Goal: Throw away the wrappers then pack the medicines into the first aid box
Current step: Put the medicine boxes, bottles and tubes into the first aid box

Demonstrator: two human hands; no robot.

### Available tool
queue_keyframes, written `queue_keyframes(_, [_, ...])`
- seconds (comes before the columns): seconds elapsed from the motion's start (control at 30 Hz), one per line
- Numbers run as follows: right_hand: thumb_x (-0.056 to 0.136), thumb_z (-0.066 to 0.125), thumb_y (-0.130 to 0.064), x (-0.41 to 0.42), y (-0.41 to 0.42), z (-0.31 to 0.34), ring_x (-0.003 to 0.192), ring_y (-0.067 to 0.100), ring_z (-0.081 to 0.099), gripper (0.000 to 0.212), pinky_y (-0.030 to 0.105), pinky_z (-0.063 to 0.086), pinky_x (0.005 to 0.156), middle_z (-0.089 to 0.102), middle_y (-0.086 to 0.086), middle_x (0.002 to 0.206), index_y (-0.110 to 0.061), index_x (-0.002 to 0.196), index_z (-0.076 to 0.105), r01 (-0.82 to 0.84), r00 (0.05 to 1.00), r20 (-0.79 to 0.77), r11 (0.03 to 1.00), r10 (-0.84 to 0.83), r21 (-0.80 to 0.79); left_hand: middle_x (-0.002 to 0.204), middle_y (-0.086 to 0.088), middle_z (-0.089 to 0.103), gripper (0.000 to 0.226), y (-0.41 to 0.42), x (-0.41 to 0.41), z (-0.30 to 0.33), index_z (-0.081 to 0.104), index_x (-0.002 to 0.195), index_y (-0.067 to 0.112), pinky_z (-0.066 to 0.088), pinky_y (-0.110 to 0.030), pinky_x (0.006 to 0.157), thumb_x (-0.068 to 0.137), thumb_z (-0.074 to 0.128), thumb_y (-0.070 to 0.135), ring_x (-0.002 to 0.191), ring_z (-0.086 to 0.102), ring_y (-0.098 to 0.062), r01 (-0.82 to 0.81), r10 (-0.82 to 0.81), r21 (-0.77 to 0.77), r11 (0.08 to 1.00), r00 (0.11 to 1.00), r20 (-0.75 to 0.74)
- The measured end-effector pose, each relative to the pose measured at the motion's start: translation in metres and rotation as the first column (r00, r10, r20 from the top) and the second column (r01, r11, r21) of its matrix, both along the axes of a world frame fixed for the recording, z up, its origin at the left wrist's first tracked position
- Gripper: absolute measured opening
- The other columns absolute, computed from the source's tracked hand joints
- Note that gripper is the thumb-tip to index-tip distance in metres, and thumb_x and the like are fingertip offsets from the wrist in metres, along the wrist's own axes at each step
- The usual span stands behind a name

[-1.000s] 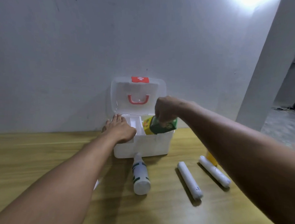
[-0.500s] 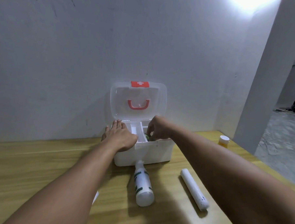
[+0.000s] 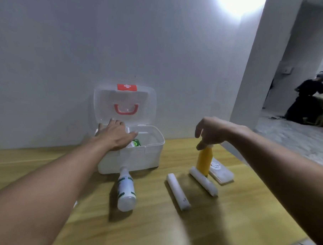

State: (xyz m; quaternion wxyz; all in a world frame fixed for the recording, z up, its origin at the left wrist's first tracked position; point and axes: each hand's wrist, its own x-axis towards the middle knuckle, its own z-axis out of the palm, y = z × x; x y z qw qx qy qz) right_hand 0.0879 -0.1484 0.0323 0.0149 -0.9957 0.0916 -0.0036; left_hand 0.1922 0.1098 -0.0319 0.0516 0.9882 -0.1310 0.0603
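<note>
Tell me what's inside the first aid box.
A green packet lies inside the first aid box. The left hand resting on the rim covers the left compartments.

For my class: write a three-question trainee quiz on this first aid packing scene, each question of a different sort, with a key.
1. True or false: the lid of the first aid box is shut.
2. Multiple choice: the right hand is at the top of which item? A. the white and green bottle lying on the table; B. the upright orange bottle; C. a white roll.
3. Fill in: the left hand rests on the box's ____ edge.

Key:
1. False; the lid stands open.
2. B; whether the fingers have closed on the cap cannot be told.
3. Left, from the wearer's side.
</note>
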Motion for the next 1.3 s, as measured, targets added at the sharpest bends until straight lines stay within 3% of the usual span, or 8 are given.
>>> queue_keyframes(0.1, [0.073, 0.082, -0.016, -0.005, -0.01, -0.007, 0.086, 0.032, 0.071, 0.049, 0.043, 0.063, 0.07, 0.068, 0.009, 0.112, -0.016, 0.12, 0.067, 0.04, 0.999, -0.029, 0.998, -0.039, 0.05, 0.165, -0.006, 0.014, 0.075, -0.002, 0.007, -0.013, 0.023, 0.153, 0.012, 0.009, -0.061, 0.117, 0.095, 0.022, 0.058, 0.152, 0.006, -0.026, 0.008, -0.011, -0.032, 0.999, 0.996, -0.094])
queue_keyframes(0.23, [0.081, 0.072, 0.0, -0.008, -0.014, -0.012, 0.076, 0.032, 0.073, 0.042, 0.031, 0.062, 0.057, 0.064, 0.015, 0.115, -0.01, 0.121, 0.065, 0.049, 0.999, -0.023, 0.991, -0.047, 0.123, 0.166, -0.002, 0.0, 0.071, -0.002, 0.009, -0.016, 0.01, 0.156, 0.02, 0.001, -0.063, 0.117, 0.096, 0.022, 0.056, 0.153, -0.003, -0.023, 0.005, -0.016, -0.084, 0.996, 0.991, -0.133])
queue_keyframes(0.37, [0.082, 0.07, 0.004, -0.003, -0.013, -0.014, 0.079, 0.035, 0.073, 0.034, 0.037, 0.064, 0.063, 0.063, 0.018, 0.114, -0.005, 0.115, 0.067, 0.038, 0.999, 0.01, 0.983, -0.041, 0.177, 0.166, -0.003, -0.005, 0.065, -0.002, 0.006, -0.017, 0.005, 0.155, 0.031, -0.008, -0.061, 0.117, 0.097, 0.019, 0.055, 0.152, -0.008, -0.022, 0.009, -0.019, -0.073, 0.997, 0.99, -0.142])
queue_keyframes(0.57, [0.076, 0.068, 0.013, 0.001, -0.026, -0.011, 0.079, 0.025, 0.066, 0.06, 0.041, 0.063, 0.071, 0.062, 0.017, 0.121, -0.007, 0.131, 0.055, 0.152, 0.982, -0.15, 0.954, -0.116, 0.259, 0.166, -0.003, -0.007, 0.063, -0.001, 0.006, -0.019, 0.007, 0.155, 0.032, -0.011, -0.06, 0.117, 0.098, 0.017, 0.054, 0.152, -0.011, -0.022, 0.018, -0.028, -0.075, 0.997, 0.99, -0.136])
queue_keyframes(0.7, [0.073, 0.078, -0.003, 0.0, -0.047, -0.033, 0.094, 0.032, 0.07, 0.05, 0.048, 0.061, 0.076, 0.069, 0.02, 0.105, 0.004, 0.119, 0.06, 0.304, 0.938, -0.241, 0.925, -0.249, 0.228, 0.166, -0.002, -0.008, 0.063, -0.002, 0.007, -0.02, 0.007, 0.155, 0.032, -0.011, -0.06, 0.117, 0.097, 0.017, 0.055, 0.152, -0.011, -0.022, 0.017, -0.027, -0.071, 0.997, 0.99, -0.141])
queue_keyframes(0.87, [0.061, 0.09, -0.025, -0.004, -0.052, -0.07, 0.087, 0.034, 0.069, 0.041, 0.049, 0.062, 0.069, 0.061, 0.011, 0.087, -0.008, 0.076, 0.056, 0.365, 0.91, -0.265, 0.919, -0.318, 0.15, 0.166, -0.002, -0.006, 0.063, -0.002, 0.007, -0.019, 0.008, 0.155, 0.032, -0.011, -0.06, 0.116, 0.097, 0.018, 0.054, 0.152, -0.01, -0.022, 0.014, -0.025, -0.08, 0.997, 0.99, -0.136])
queue_keyframes(1.1, [0.063, 0.087, -0.007, 0.008, -0.057, -0.019, 0.085, 0.037, 0.069, 0.038, 0.051, 0.062, 0.066, 0.068, 0.021, 0.096, 0.003, 0.094, 0.067, 0.276, 0.961, -0.045, 0.944, -0.272, 0.183, 0.166, -0.001, -0.008, 0.061, -0.002, 0.01, -0.021, 0.005, 0.155, 0.03, -0.011, -0.061, 0.117, 0.098, 0.015, 0.049, 0.152, -0.012, -0.021, 0.013, -0.025, -0.082, 0.997, 0.989, -0.147])
queue_keyframes(1.3, [0.064, 0.086, -0.001, 0.03, -0.019, 0.041, 0.086, 0.04, 0.068, 0.062, 0.044, 0.062, 0.058, 0.064, 0.023, 0.109, 0.005, 0.12, 0.059, 0.084, 0.994, 0.053, 0.976, -0.096, 0.202, 0.166, -0.001, -0.007, 0.063, -0.003, 0.01, -0.021, 0.004, 0.156, 0.023, -0.01, -0.061, 0.117, 0.099, 0.016, 0.047, 0.152, -0.01, -0.021, 0.005, -0.016, -0.083, 0.997, 0.991, -0.134])
